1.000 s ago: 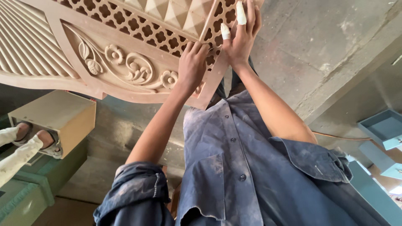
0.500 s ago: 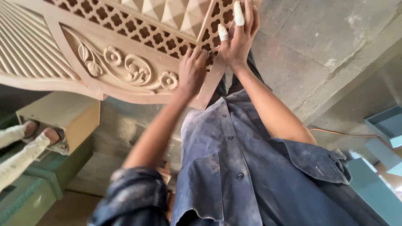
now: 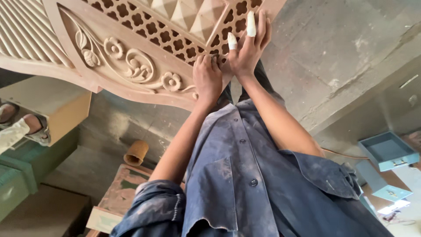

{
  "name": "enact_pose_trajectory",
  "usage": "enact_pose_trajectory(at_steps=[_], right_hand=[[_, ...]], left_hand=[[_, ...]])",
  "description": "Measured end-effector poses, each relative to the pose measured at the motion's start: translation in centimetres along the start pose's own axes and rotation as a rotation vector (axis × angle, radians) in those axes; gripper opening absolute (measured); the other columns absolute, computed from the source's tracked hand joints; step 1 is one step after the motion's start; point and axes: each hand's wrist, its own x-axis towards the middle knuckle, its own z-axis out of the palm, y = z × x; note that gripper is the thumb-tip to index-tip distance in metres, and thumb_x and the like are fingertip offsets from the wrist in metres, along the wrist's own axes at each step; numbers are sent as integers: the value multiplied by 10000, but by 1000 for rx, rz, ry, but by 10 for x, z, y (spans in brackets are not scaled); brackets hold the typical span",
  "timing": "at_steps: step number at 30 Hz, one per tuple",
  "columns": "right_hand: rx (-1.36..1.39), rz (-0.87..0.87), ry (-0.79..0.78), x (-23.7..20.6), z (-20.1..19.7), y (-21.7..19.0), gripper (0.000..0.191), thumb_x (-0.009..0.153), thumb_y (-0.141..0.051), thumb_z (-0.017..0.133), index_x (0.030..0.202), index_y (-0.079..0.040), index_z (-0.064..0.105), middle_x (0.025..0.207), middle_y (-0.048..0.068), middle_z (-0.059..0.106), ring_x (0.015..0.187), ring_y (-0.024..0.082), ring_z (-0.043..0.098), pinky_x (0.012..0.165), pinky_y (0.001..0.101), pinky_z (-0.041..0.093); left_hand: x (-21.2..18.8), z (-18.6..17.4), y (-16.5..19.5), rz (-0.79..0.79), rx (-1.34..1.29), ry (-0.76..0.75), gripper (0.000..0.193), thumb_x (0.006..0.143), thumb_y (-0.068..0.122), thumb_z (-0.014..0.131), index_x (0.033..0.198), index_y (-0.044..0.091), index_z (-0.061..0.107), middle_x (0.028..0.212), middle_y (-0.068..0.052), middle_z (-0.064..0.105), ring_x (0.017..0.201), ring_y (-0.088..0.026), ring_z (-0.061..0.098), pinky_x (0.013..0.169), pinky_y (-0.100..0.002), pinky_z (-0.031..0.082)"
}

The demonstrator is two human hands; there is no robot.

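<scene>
Left hand (image 3: 207, 78) curled and right hand (image 3: 249, 49) spread flat both press the carved wooden panel (image 3: 131, 48), neither grip closed on it.

A dusty concrete floor (image 3: 351, 52) spreads beneath the work area. A tan box-shaped block (image 3: 52, 105) sits at left, above a green bench (image 3: 22, 166), where another person's sandalled foot (image 3: 35, 129) rests. A brown roll (image 3: 137, 152) lies near a paint-stained board (image 3: 123, 193). Pale blue drawers (image 3: 388, 151) lie at right, on the floor.
</scene>
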Motion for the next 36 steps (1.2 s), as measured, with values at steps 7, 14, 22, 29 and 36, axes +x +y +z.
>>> enact_pose_trajectory(at_steps=[7, 14, 22, 29, 36], right_hand=[[-2, -68, -136, 2, -11, 11, 694, 1128, -346, 647, 1635, -57, 272, 1719, 153, 184, 1606, 416, 164, 1307, 504, 213], [90, -165, -331, 11, -30, 38, 807, 1117, -371, 656, 1659, -29, 165, 1730, 179, 127, 1620, 423, 117, 1366, 521, 164], [183, -226, -561, 46, -61, 52, 732, 1050, -213, 708, 1613, 10, 297, 1686, 200, 264, 1579, 412, 207, 1331, 507, 182], [143, -181, -539, 95, -76, 47, 419, 1061, -152, 689, 1409, 54, 579, 1495, 186, 527, 1405, 353, 486, 1194, 472, 358], [208, -362, -502, 133, -68, 29, 316, 1046, -114, 688, 1305, 58, 633, 1371, 196, 625, 1281, 379, 592, 1129, 461, 430]], left_hand=[[62, -35, -52, 1110, 521, -438, 190, 898, 96, 650, 1073, 67, 719, 1036, -57, 631, 1051, -229, 602, 884, -333, 532], [20, -12, -9, 481, 455, -161, 134, 875, 100, 694, 1005, 77, 721, 991, -52, 649, 995, -220, 619, 882, -351, 543], [23, -25, -13, -581, -873, 92, 182, 978, 139, 691, 1025, -8, 788, 733, -17, 719, 620, -67, 605, 572, -240, 473], [7, 5, 5, -541, -565, 272, 150, 931, 143, 708, 975, 21, 783, 733, -97, 708, 619, -176, 635, 581, -328, 492], [5, 55, 46, -388, -155, 358, 112, 922, 93, 630, 924, 13, 708, 921, -187, 665, 898, -388, 642, 807, -486, 509]])
